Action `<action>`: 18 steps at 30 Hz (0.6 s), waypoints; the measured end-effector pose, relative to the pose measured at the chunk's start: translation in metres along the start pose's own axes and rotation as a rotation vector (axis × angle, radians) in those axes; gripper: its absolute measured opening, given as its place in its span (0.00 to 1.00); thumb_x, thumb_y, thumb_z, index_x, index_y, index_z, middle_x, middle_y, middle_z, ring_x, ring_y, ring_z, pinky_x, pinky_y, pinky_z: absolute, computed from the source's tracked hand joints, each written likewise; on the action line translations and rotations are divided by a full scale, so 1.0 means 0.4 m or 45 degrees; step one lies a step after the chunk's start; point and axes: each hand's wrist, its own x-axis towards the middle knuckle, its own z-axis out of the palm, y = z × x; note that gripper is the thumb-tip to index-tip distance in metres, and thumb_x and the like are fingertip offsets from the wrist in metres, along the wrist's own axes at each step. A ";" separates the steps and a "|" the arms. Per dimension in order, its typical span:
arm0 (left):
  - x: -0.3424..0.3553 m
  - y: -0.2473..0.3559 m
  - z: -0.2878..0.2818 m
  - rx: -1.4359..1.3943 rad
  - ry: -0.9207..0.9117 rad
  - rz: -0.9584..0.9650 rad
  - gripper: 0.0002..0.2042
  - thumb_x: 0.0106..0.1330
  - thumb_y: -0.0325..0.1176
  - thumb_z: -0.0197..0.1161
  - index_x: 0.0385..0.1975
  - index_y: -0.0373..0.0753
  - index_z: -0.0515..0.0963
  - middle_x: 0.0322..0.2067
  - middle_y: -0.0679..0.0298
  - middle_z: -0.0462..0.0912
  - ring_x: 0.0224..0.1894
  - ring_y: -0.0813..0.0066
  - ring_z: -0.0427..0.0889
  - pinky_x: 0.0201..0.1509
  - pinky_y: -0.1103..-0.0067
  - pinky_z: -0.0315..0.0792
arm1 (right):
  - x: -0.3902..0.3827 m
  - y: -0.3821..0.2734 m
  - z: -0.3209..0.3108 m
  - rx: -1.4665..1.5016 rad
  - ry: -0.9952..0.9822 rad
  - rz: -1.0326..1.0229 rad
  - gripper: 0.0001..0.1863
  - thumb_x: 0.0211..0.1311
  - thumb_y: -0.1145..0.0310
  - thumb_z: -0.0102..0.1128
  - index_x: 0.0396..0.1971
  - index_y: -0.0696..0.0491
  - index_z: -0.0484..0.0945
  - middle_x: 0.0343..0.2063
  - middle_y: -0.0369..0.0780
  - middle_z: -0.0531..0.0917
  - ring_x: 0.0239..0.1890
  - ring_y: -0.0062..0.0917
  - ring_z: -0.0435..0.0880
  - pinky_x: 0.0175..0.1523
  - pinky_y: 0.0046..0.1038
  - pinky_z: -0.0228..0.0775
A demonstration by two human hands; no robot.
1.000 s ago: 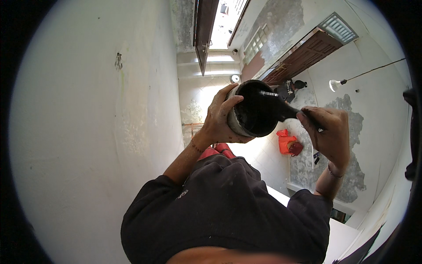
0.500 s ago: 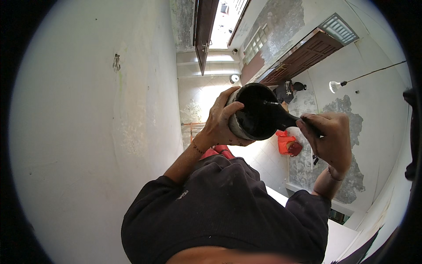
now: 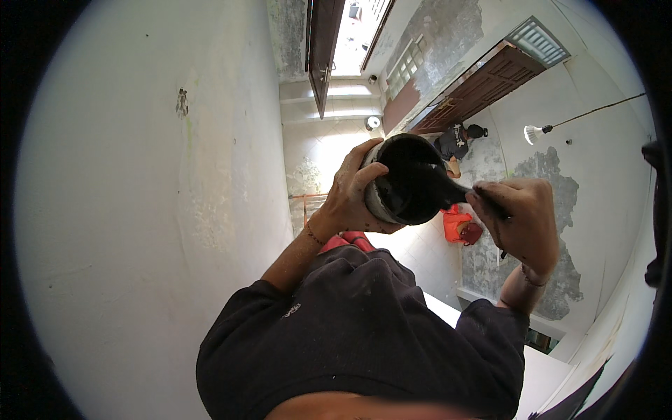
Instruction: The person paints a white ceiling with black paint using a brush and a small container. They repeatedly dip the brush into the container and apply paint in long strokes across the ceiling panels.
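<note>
My left hand [image 3: 348, 189] grips a paint can [image 3: 376, 201] from its left side, thumb by the rim and fingers wrapped round the wall. The can is tilted so its mouth shows, and its inside is dark with black paint. From the right, my right hand [image 3: 521, 220] is closed round the handle of a paintbrush [image 3: 453, 191]. The brush's black bristle end reaches over the rim into the can, where its tip blends with the dark inside. Dark smudges mark my right fingers.
A pale wall [image 3: 140, 231] rises close on my left. Far below, a person in dark clothes [image 3: 453, 143] is by a brown door [image 3: 483, 87]. A light bulb [image 3: 535, 133] hangs at right. A bright red-orange bag [image 3: 456, 227] lies on the floor; an orange metal frame [image 3: 306, 203] stands left.
My right hand and the brush have shifted slightly left, with the bristle end turned a little in the can. My left hand and the can stay nearly still.
</note>
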 end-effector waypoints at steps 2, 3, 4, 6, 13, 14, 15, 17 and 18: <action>-0.002 0.002 -0.003 0.026 -0.033 -0.009 0.52 0.33 0.49 0.91 0.64 0.55 0.66 0.65 0.39 0.70 0.63 0.34 0.77 0.60 0.51 0.78 | 0.001 -0.001 0.003 0.013 0.004 0.012 0.12 0.68 0.61 0.70 0.27 0.52 0.86 0.18 0.41 0.83 0.16 0.32 0.82 0.23 0.35 0.67; -0.002 0.003 -0.004 0.041 -0.051 -0.016 0.52 0.33 0.48 0.91 0.63 0.55 0.66 0.65 0.38 0.70 0.62 0.34 0.77 0.60 0.51 0.78 | 0.001 -0.002 0.005 0.013 -0.029 0.029 0.12 0.68 0.61 0.70 0.26 0.52 0.85 0.18 0.41 0.83 0.16 0.32 0.82 0.23 0.35 0.67; -0.002 0.004 -0.005 0.042 -0.052 -0.009 0.52 0.33 0.48 0.91 0.63 0.55 0.67 0.65 0.38 0.70 0.62 0.34 0.77 0.60 0.51 0.78 | 0.001 -0.002 0.006 0.016 -0.013 0.012 0.13 0.68 0.61 0.70 0.26 0.52 0.85 0.18 0.41 0.84 0.16 0.33 0.82 0.23 0.35 0.67; -0.001 0.006 -0.007 0.041 -0.058 0.007 0.52 0.33 0.49 0.91 0.63 0.55 0.67 0.65 0.38 0.70 0.62 0.34 0.78 0.59 0.51 0.79 | 0.003 -0.001 0.009 0.018 -0.083 -0.003 0.13 0.69 0.61 0.70 0.26 0.53 0.86 0.18 0.41 0.84 0.16 0.33 0.83 0.23 0.36 0.67; 0.000 0.014 -0.007 0.028 -0.072 0.002 0.52 0.33 0.48 0.91 0.64 0.55 0.67 0.65 0.38 0.70 0.62 0.34 0.77 0.60 0.50 0.78 | 0.009 0.002 0.016 0.020 -0.063 0.042 0.11 0.66 0.64 0.72 0.28 0.56 0.87 0.18 0.45 0.83 0.17 0.37 0.82 0.24 0.36 0.68; 0.001 0.016 -0.006 0.018 -0.065 -0.002 0.52 0.33 0.48 0.91 0.64 0.55 0.67 0.65 0.38 0.70 0.62 0.34 0.77 0.60 0.50 0.78 | 0.010 0.002 0.017 0.025 -0.077 0.018 0.13 0.67 0.62 0.70 0.27 0.55 0.86 0.17 0.43 0.82 0.16 0.35 0.82 0.24 0.36 0.67; 0.001 0.017 -0.006 0.008 -0.061 -0.014 0.52 0.33 0.48 0.91 0.64 0.55 0.67 0.65 0.38 0.70 0.62 0.34 0.77 0.60 0.50 0.78 | 0.011 0.001 0.017 0.022 -0.070 0.022 0.16 0.69 0.59 0.69 0.25 0.53 0.85 0.15 0.42 0.81 0.15 0.34 0.81 0.24 0.37 0.67; -0.001 0.023 -0.008 0.018 -0.087 -0.027 0.52 0.33 0.48 0.91 0.64 0.56 0.67 0.65 0.38 0.70 0.63 0.34 0.77 0.61 0.50 0.77 | 0.011 0.000 0.019 -0.003 -0.016 0.053 0.15 0.69 0.59 0.69 0.25 0.53 0.85 0.15 0.42 0.81 0.14 0.34 0.80 0.23 0.38 0.66; -0.002 0.024 -0.008 0.015 -0.094 -0.031 0.52 0.33 0.49 0.91 0.64 0.56 0.66 0.65 0.38 0.70 0.63 0.34 0.77 0.61 0.50 0.77 | 0.012 -0.001 0.019 -0.015 -0.050 0.085 0.15 0.68 0.59 0.69 0.24 0.53 0.85 0.14 0.42 0.80 0.14 0.34 0.80 0.23 0.38 0.65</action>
